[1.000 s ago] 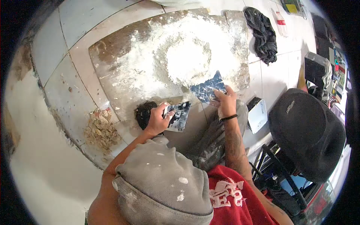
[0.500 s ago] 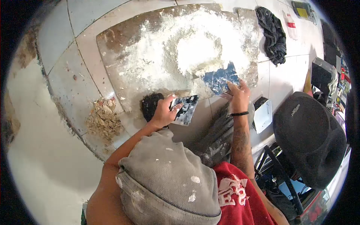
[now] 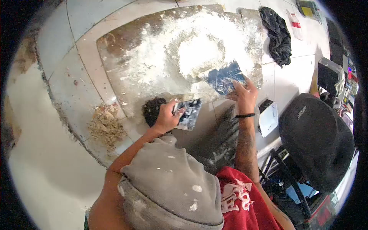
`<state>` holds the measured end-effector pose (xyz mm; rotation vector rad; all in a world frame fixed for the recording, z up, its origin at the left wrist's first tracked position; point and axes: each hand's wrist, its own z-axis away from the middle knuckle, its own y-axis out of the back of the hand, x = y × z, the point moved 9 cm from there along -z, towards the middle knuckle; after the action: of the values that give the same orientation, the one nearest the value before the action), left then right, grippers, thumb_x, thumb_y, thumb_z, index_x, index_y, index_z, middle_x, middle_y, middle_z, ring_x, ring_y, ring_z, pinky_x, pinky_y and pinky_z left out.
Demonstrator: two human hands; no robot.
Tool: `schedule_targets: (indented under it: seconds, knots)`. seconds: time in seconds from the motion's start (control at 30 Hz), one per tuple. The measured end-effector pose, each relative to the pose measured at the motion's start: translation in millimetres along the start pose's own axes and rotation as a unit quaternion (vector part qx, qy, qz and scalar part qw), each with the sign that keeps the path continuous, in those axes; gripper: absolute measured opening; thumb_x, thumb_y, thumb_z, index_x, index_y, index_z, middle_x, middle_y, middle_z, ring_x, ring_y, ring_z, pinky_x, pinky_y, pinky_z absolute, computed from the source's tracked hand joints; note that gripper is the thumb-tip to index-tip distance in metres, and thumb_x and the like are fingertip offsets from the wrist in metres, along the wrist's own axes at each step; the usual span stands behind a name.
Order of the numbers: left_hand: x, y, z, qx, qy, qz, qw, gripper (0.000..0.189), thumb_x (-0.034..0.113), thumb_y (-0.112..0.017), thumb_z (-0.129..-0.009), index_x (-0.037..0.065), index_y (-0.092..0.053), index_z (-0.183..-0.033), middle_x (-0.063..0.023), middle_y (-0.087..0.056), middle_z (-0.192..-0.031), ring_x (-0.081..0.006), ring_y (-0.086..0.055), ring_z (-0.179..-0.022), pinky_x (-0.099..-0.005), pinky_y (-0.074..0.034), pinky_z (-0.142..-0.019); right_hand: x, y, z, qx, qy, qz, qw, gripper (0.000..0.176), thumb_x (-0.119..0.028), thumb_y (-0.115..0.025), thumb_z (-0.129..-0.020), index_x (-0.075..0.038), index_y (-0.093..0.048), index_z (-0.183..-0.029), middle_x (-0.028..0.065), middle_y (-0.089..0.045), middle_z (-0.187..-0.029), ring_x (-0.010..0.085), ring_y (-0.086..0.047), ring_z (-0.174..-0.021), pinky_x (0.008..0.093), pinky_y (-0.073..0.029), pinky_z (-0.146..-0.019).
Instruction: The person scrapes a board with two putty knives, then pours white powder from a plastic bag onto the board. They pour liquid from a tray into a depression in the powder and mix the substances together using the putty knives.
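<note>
My left hand (image 3: 165,118) is closed around a flat scraper (image 3: 188,114) with a black, white-smeared face, held in front of the near edge of the board. Beside that hand lies a dark, rough round lump (image 3: 152,109). My right hand (image 3: 245,95), with a black band at the wrist, grips a blue, powder-smeared scraper blade (image 3: 223,79) by its near right edge. The blade overlaps the near side of the white powder (image 3: 199,53), which is heaped in a ring on a brown board (image 3: 108,43) on the floor.
A pile of crumbled debris (image 3: 106,124) lies on the tiles at left. Crumpled black cloth (image 3: 278,36) and a bottle with a red label (image 3: 295,23) are at the upper right. A white-faced box (image 3: 268,119) and a large black speaker (image 3: 316,140) stand at right.
The blue scraper has turned slightly in my right hand and shows a darker face. My left hand and its scraper have barely moved.
</note>
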<state>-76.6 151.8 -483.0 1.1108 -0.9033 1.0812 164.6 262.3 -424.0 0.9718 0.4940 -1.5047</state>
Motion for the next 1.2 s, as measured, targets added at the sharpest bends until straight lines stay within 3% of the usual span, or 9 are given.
schedule_targets:
  seconds: [0.1,0.23,0.3,0.47,0.6,0.7,0.83,0.93,1.2]
  knots:
    - [-9,1,-1,-0.006,0.060,0.065,0.996,0.021,0.013,-0.064,-0.079,-0.003,-0.054,-0.088,-0.0165,-0.055,-0.067,-0.0156,-0.050,-0.055,-0.0306,-0.042,-0.053,12,15,-10,0.014,0.022,-0.006,1.000,0.045,-0.001,-0.059,-0.080,0.005,-0.044,-0.122,0.0027,-0.055,-0.070,0.0134,-0.058,-0.056,0.0299,-0.054,-0.047]
    - [-17,4,-6,0.030,0.085,0.152,0.984,0.020,0.011,-0.066,-0.080,-0.001,-0.052,-0.085,-0.0027,-0.055,-0.068,-0.0079,-0.046,-0.059,-0.0249,-0.040,-0.053,43,51,-38,0.018,0.025,-0.080,0.996,0.043,-0.002,-0.052,-0.085,-0.003,-0.041,-0.127,0.0054,-0.056,-0.096,0.0142,-0.059,-0.083,0.0312,-0.054,-0.066]
    - [-15,-2,-4,-0.006,0.188,0.215,0.958,0.018,0.007,-0.068,-0.078,-0.001,-0.053,-0.084,-0.0017,-0.056,-0.070,-0.0059,-0.047,-0.062,-0.0232,-0.041,-0.055,50,58,-50,0.031,0.033,-0.115,0.992,0.040,-0.002,-0.050,-0.086,-0.003,-0.042,-0.125,0.0058,-0.056,-0.097,0.0154,-0.059,-0.082,0.0324,-0.053,-0.066]
    - [-31,-7,8,-0.040,0.221,0.196,0.954,0.017,0.001,-0.069,-0.074,0.001,-0.055,-0.084,-0.0014,-0.058,-0.075,-0.0063,-0.051,-0.067,-0.0228,-0.044,-0.059,81,79,-78,0.066,0.021,-0.186,0.980,0.035,-0.004,-0.052,-0.085,-0.004,-0.046,-0.120,0.0054,-0.057,-0.091,0.0152,-0.058,-0.074,0.0314,-0.053,-0.060]
    - [-38,14,9,0.060,0.254,0.096,0.961,0.015,0.002,-0.067,-0.076,0.001,-0.054,-0.084,-0.0018,-0.057,-0.074,-0.0070,-0.050,-0.066,-0.0234,-0.042,-0.057,68,61,-77,0.041,0.020,-0.211,0.976,0.034,-0.002,-0.052,-0.085,-0.004,-0.048,-0.118,0.0054,-0.058,-0.088,0.0147,-0.059,-0.070,0.0318,-0.053,-0.057]
    - [-43,25,7,0.121,0.271,0.176,0.939,0.016,0.001,-0.066,-0.076,0.001,-0.054,-0.087,-0.0025,-0.057,-0.075,-0.0078,-0.050,-0.066,-0.0238,-0.042,-0.056,63,51,-67,0.016,0.044,-0.246,0.968,0.032,0.000,-0.051,-0.084,-0.002,-0.049,-0.116,0.0054,-0.059,-0.088,0.0145,-0.059,-0.068,0.0313,-0.054,-0.057]
    - [-44,38,-14,0.137,0.163,0.077,0.974,0.016,-0.001,-0.064,-0.077,0.002,-0.052,-0.087,-0.0028,-0.056,-0.076,-0.0074,-0.049,-0.061,-0.0224,-0.040,-0.048,58,47,-68,0.018,0.053,-0.261,0.964,0.031,0.001,-0.051,-0.084,-0.002,-0.049,-0.115,0.0051,-0.059,-0.090,0.0142,-0.060,-0.068,0.0334,-0.056,-0.059]
    - [-51,36,-13,0.157,0.273,0.172,0.933,0.015,-0.002,-0.064,-0.077,0.001,-0.052,-0.087,-0.0031,-0.057,-0.078,-0.0080,-0.051,-0.064,-0.0230,-0.042,-0.051,60,49,-67,0.029,0.049,-0.266,0.962,0.029,0.001,-0.051,-0.084,-0.001,-0.050,-0.113,0.0054,-0.059,-0.090,0.0144,-0.060,-0.069,0.0351,-0.057,-0.061]
    - [-59,46,-41,0.115,0.224,0.104,0.962,0.020,-0.007,-0.062,-0.076,0.001,-0.053,-0.092,-0.0036,-0.058,-0.083,-0.0093,-0.055,-0.070,-0.0235,-0.046,-0.056,63,40,-68,0.034,0.028,-0.229,0.973,0.033,0.001,-0.049,-0.086,-0.001,-0.043,-0.119,0.0040,-0.057,-0.089,0.0142,-0.060,-0.071,0.0335,-0.056,-0.060]
